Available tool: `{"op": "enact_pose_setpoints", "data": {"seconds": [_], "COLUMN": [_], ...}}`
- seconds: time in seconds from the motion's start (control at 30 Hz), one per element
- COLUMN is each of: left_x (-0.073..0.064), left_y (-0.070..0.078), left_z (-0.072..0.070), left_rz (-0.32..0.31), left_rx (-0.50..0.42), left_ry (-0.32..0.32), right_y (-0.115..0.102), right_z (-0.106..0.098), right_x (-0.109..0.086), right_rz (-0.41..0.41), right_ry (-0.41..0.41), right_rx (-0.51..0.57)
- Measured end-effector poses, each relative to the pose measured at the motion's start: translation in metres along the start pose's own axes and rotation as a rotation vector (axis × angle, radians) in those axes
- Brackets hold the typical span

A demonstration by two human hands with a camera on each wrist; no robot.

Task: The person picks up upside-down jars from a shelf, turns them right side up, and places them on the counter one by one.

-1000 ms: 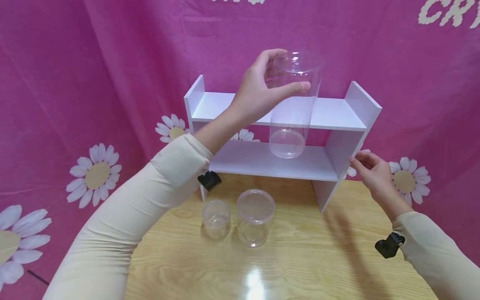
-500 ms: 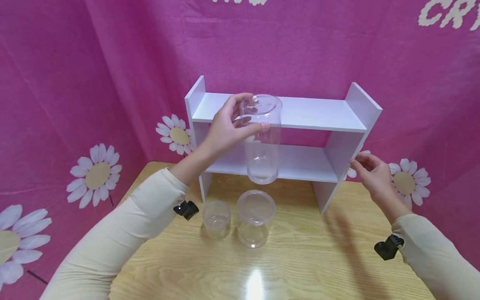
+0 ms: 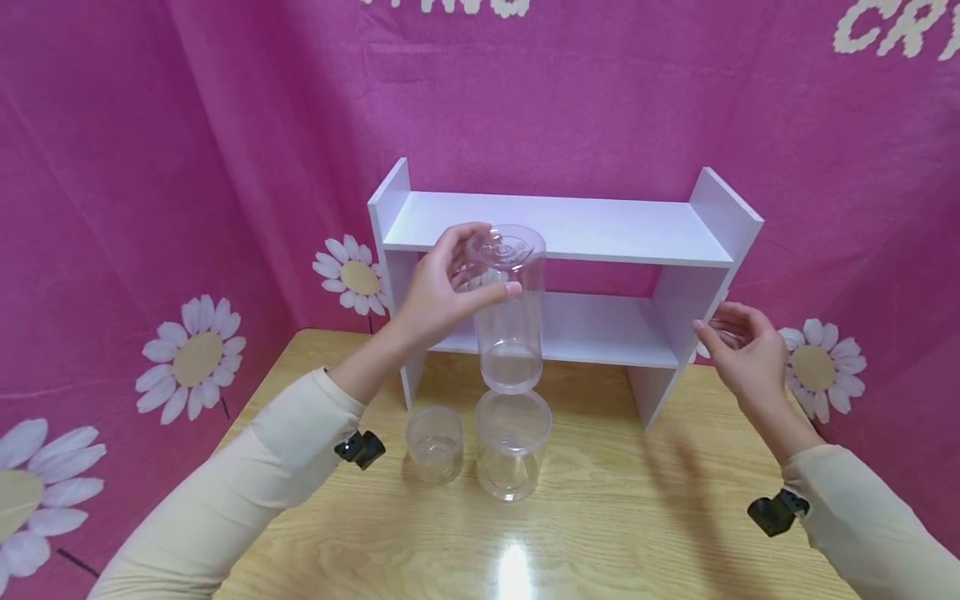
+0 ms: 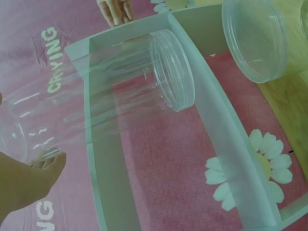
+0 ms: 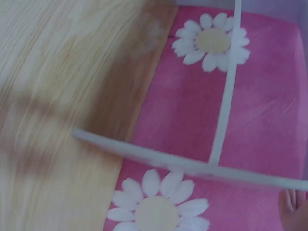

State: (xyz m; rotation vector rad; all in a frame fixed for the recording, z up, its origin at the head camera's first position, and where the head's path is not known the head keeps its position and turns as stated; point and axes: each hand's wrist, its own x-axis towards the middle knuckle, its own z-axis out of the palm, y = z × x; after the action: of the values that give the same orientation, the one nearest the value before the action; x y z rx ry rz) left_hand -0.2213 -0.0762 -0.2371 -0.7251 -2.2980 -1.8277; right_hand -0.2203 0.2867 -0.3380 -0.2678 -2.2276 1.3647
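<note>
My left hand (image 3: 442,287) grips a tall clear plastic jar (image 3: 513,325) near its top end, thumb on the near side and fingers behind. The jar hangs upright in front of the white shelf (image 3: 555,225), its ringed end up. Its lower rim appears just above a medium clear jar (image 3: 510,454) standing on the table; whether they touch I cannot tell. A small clear jar (image 3: 435,446) stands to the left. My right hand (image 3: 750,354), fingers loosely bent, is at the outer side of the shelf's right panel (image 3: 693,308), thumb by its front edge.
The wooden table (image 3: 600,517) runs under the shelf and both standing jars. A pink cloth (image 3: 555,100) with white daisies hangs behind and at the sides. Black wrist cameras (image 3: 360,448) sit on both sleeves.
My left hand has carried the tall jar down and to the left, from in front of the upper shelf to over the medium jar. My right hand has barely moved.
</note>
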Motion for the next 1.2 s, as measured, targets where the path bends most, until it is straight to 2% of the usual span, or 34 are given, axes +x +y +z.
{"op": "enact_pose_setpoints", "data": {"seconds": [0.23, 0.37, 0.47, 0.6, 0.77, 0.87, 1.0, 1.2], "left_x": [-0.003, -0.005, -0.006, -0.006, -0.006, -0.007, -0.009, -0.014], "left_y": [0.002, 0.002, 0.002, 0.002, 0.001, 0.002, 0.003, 0.004], "left_z": [0.002, 0.004, 0.006, 0.008, 0.010, 0.011, 0.014, 0.019], "left_rz": [-0.004, 0.002, 0.008, 0.011, 0.000, 0.000, 0.002, 0.009], "left_rx": [-0.003, -0.010, -0.007, -0.010, -0.034, -0.043, -0.049, -0.061], "left_ry": [-0.002, -0.001, -0.004, -0.004, 0.001, 0.001, -0.004, -0.021], "right_y": [-0.019, -0.029, -0.037, -0.048, -0.055, -0.053, -0.047, -0.040], "right_z": [0.008, 0.014, 0.020, 0.029, 0.040, 0.046, 0.054, 0.069], "right_x": [-0.018, -0.028, -0.034, -0.044, -0.057, -0.063, -0.069, -0.079], "right_rz": [0.002, -0.030, -0.077, -0.168, -0.295, -0.330, -0.342, -0.402], "right_ry": [0.118, 0.190, 0.192, 0.084, -0.156, -0.285, -0.391, -0.513], "right_rx": [0.009, 0.071, 0.135, 0.228, 0.316, 0.340, 0.339, 0.332]}}
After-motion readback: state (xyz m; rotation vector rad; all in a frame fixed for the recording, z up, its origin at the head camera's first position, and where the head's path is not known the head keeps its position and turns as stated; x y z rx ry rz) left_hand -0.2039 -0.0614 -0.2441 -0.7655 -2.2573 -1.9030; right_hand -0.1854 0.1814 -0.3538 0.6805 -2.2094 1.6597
